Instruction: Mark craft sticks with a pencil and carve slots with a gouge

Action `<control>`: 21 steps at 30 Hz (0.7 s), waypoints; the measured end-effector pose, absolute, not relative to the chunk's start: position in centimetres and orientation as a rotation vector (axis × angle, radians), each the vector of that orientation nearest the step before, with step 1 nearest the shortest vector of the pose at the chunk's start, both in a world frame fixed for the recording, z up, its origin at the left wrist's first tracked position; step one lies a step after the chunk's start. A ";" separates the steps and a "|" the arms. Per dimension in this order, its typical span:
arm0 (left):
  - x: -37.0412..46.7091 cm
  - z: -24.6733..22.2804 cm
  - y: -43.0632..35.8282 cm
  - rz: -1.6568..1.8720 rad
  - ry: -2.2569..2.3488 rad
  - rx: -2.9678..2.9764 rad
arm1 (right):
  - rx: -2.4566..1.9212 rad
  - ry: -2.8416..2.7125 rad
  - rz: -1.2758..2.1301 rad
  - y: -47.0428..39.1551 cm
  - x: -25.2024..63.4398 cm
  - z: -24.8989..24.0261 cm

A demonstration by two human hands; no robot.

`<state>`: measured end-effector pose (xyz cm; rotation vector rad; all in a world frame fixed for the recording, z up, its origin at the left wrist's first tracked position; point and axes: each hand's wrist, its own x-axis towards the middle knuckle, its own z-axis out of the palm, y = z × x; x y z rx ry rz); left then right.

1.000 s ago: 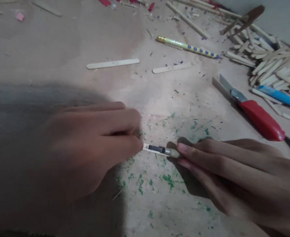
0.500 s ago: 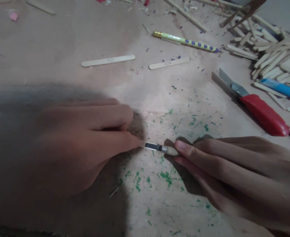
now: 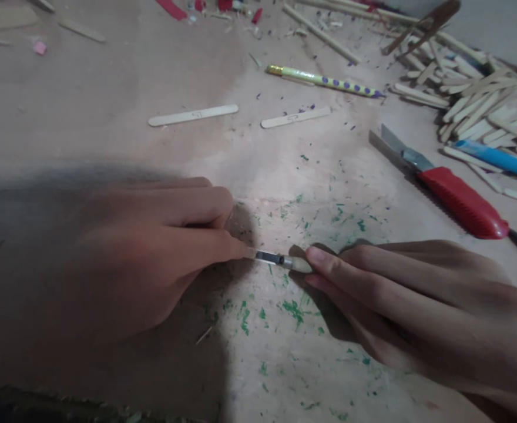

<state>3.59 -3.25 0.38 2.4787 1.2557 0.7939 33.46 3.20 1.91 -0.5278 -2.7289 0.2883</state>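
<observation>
A small slim piece with a dark middle, a silvery band and a pale rounded right end lies between my two hands, low over the table. My left hand pinches its left end between closed fingers. At the pale right end, my right hand has its thumb and finger pressed together round the tip. Green flecks dot the tabletop below and around the piece. Both palms are hidden.
Two marked craft sticks lie beyond my hands, with a spotted pencil behind them. Right of these are a red-handled blade tool, a blue pen-like object and a heap of sticks.
The view has shifted slightly, so the far sticks, pencil and red-handled tool appear a little displaced. Both hands keep hold of the piece in nearly the same pose.
</observation>
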 end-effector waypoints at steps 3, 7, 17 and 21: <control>3.7 0.3 -3.3 0.786 1.263 2.478 | -0.493 -2.768 0.243 3.0 33.3 2.4; 3.6 0.2 -3.3 0.756 1.269 2.476 | -0.517 -2.766 0.307 3.0 32.9 2.7; 3.5 0.6 -3.5 0.699 1.259 2.459 | -0.518 -2.751 0.249 3.3 33.0 2.5; 3.6 0.4 -3.3 0.713 1.230 2.446 | -0.485 -2.771 0.225 3.5 32.7 3.2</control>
